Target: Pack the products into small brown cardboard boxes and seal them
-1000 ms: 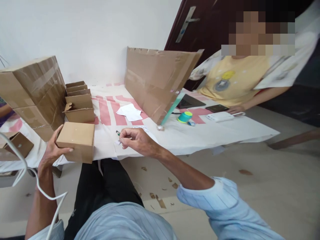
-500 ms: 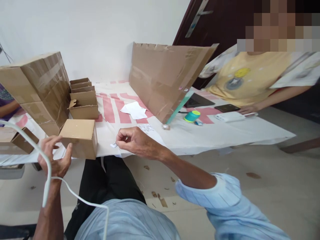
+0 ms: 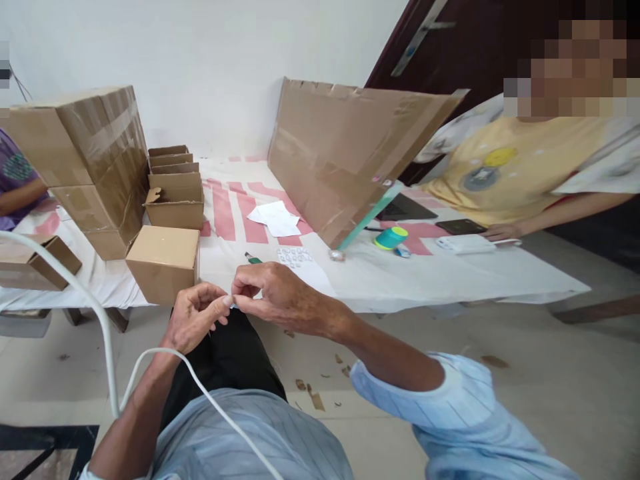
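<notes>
My left hand [image 3: 196, 319] and my right hand [image 3: 287, 300] meet at the table's front edge, thumbs and index fingers pinched together. A small whitish piece shows faintly between the fingertips; most of it is hidden. Just left of my hands a closed cardboard box [image 3: 163, 267] stands at the edge of the table. Beyond my right hand lies a white sheet [image 3: 315, 279] with rows of small grey round marks. A dark green tool [image 3: 253, 259], partly covered by that hand, sits beside the sheet.
Large taped cartons [image 3: 75, 157] and several open small boxes [image 3: 175, 210] stand at left. A big cardboard panel [image 3: 350, 147] leans across the table. Past it are a teal spool [image 3: 390, 238], a phone [image 3: 461, 227] and a seated person [image 3: 500, 167]. A white cable [image 3: 103, 320] crosses my left arm.
My left hand has left the cardboard box and moved right to meet my right hand at the fingertips. The small white piece, earlier sticking out of my right hand's pinch, is now mostly covered.
</notes>
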The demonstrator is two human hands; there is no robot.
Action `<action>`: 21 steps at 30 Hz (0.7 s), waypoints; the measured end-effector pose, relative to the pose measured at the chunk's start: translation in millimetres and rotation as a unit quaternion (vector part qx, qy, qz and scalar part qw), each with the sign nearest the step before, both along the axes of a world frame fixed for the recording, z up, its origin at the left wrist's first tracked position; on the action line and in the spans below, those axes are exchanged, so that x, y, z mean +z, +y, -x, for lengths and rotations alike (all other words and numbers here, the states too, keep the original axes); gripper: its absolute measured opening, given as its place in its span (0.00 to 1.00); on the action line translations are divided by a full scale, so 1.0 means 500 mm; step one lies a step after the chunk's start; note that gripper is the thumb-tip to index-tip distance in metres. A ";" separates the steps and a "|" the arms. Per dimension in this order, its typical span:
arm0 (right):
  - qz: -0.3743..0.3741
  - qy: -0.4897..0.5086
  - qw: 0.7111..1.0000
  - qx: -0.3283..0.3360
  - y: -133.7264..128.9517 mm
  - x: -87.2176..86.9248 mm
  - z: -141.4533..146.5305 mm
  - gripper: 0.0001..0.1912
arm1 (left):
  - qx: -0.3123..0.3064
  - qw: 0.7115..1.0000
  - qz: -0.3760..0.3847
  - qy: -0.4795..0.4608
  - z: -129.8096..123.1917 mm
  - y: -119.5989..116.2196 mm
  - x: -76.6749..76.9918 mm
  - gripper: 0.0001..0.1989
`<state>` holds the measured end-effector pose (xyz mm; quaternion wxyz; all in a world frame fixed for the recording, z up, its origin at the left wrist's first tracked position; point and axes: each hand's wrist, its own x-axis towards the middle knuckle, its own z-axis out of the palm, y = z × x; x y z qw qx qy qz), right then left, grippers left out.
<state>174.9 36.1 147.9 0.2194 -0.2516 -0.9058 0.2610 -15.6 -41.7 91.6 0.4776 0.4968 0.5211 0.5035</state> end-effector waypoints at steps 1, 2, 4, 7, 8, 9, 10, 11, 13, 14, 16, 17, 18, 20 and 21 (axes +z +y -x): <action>0.009 -0.002 1.000 0.003 0.000 0.002 -0.001 0.08 | -0.007 1.000 0.008 -0.010 -0.001 0.001 0.001 0.25; 0.024 -0.002 1.000 0.007 0.000 0.004 -0.002 0.08 | -0.017 1.000 0.015 -0.021 0.000 0.002 0.002 0.24; 0.071 0.004 0.997 0.021 0.002 0.007 -0.003 0.08 | -0.040 0.998 0.023 -0.041 0.003 0.001 0.002 0.21; 0.161 0.016 0.986 0.039 0.010 0.006 -0.003 0.09 | -0.058 0.996 0.019 -0.066 0.008 -0.001 -0.004 0.18; 0.187 0.018 0.981 0.043 0.014 0.005 -0.003 0.09 | -0.060 0.995 0.016 -0.073 0.009 -0.002 -0.007 0.18; 0.208 0.019 0.977 0.044 0.018 0.003 -0.003 0.09 | -0.062 0.995 0.012 -0.078 0.010 -0.002 -0.009 0.18; 0.228 0.019 0.973 0.045 0.022 0.001 -0.003 0.09 | -0.065 0.994 0.009 -0.083 0.010 -0.002 -0.011 0.18; 0.246 0.019 0.968 0.046 0.026 -0.001 -0.003 0.10 | -0.070 0.994 0.007 -0.087 0.011 -0.003 -0.012 0.19; 0.287 0.020 0.956 0.053 0.032 -0.006 -0.004 0.11 | -0.081 0.992 0.005 -0.094 0.011 -0.003 -0.012 0.20; 0.307 0.023 0.950 0.057 0.035 -0.009 -0.004 0.12 | -0.086 0.992 0.003 -0.097 0.011 -0.003 -0.012 0.20; 0.342 0.033 0.937 0.064 0.038 -0.017 -0.005 0.13 | -0.093 0.991 0.000 -0.101 0.011 -0.003 -0.012 0.21; 0.354 0.042 0.932 0.064 0.040 -0.023 -0.005 0.14 | -0.092 0.991 -0.002 -0.101 0.011 -0.004 -0.012 0.22; 0.363 0.055 0.928 0.061 0.041 -0.029 -0.005 0.14 | -0.090 0.991 -0.004 -0.102 0.011 -0.004 -0.012 0.22; 0.375 0.089 0.922 0.046 0.043 -0.042 -0.005 0.16 | -0.079 0.992 -0.009 -0.103 0.011 -0.005 -0.015 0.23; 0.379 0.106 0.919 0.039 0.043 -0.050 -0.005 0.18 | -0.071 0.992 -0.012 -0.103 0.011 -0.005 -0.017 0.23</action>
